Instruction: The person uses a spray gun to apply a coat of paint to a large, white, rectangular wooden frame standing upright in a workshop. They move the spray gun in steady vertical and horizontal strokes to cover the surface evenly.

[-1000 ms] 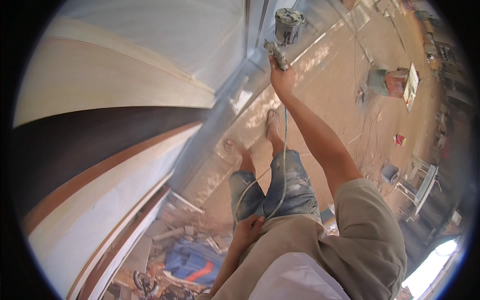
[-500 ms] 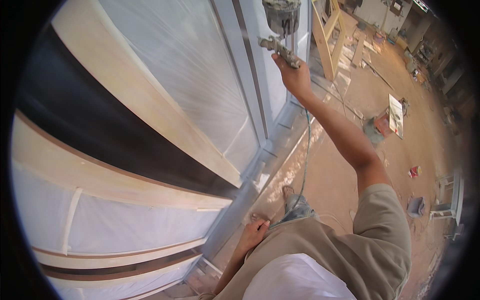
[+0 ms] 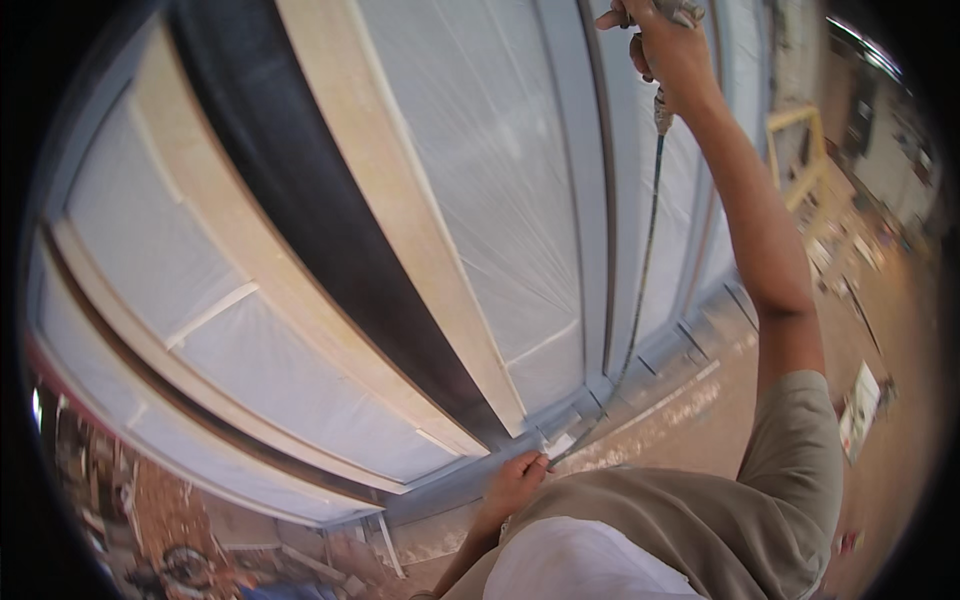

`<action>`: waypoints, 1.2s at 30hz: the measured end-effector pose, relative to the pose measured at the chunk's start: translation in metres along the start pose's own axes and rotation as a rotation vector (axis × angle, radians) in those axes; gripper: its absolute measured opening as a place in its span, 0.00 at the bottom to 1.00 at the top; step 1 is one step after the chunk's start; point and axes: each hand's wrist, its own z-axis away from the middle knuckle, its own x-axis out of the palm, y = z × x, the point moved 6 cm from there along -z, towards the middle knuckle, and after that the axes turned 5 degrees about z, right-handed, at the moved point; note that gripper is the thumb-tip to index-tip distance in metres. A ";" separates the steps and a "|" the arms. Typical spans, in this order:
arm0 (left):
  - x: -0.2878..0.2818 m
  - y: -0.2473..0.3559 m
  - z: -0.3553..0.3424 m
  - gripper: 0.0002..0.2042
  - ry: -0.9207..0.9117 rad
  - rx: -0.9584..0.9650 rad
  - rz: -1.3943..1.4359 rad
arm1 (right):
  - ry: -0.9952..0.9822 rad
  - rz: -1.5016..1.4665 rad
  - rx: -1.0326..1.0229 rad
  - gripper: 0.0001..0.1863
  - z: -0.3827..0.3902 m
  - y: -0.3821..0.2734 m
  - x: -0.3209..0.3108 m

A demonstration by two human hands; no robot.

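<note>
My right hand (image 3: 675, 62) is raised at the top, wrapped round a spray gun (image 3: 686, 14), whose upper part runs out of view. A thin hose (image 3: 650, 230) hangs from the gun's handle down to my left hand (image 3: 518, 476), which is closed on it beside my waist at the bottom middle. In front of me stands a large framed panel structure with pale wooden strips (image 3: 352, 130), a black band (image 3: 255, 170), plastic-covered panes (image 3: 480, 200) and blue-grey uprights (image 3: 565, 180).
A yellow wooden frame (image 3: 795, 120) stands at the right, near scattered boards. A light board (image 3: 860, 410) lies on the dusty floor at right. At lower left are debris (image 3: 160, 505), a wheel (image 3: 185, 565) and blue material (image 3: 275, 590).
The view has swung up toward the panels. My right hand with the spray gun has risen and moved right, and the gun's cup has left the frame.
</note>
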 end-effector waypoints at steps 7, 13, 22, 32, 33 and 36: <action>0.085 0.017 -0.001 0.16 0.129 -0.040 0.058 | -0.202 -0.237 0.082 0.24 -0.067 -0.015 0.043; 0.125 0.017 0.023 0.16 0.401 -0.128 0.177 | -0.248 -0.160 0.086 0.29 -0.085 0.012 0.072; 0.143 0.018 0.048 0.16 0.498 -0.138 0.110 | -0.474 -0.158 0.175 0.32 0.017 0.135 0.095; 0.167 0.007 0.062 0.17 0.449 -0.360 0.082 | -0.771 0.022 0.455 0.29 0.183 0.263 0.082; 0.169 0.006 0.063 0.17 0.445 -0.402 0.086 | -0.786 0.039 0.457 0.28 0.199 0.277 0.082; 0.177 0.004 0.070 0.16 0.436 -0.512 0.079 | -0.825 0.078 0.484 0.27 0.257 0.326 0.087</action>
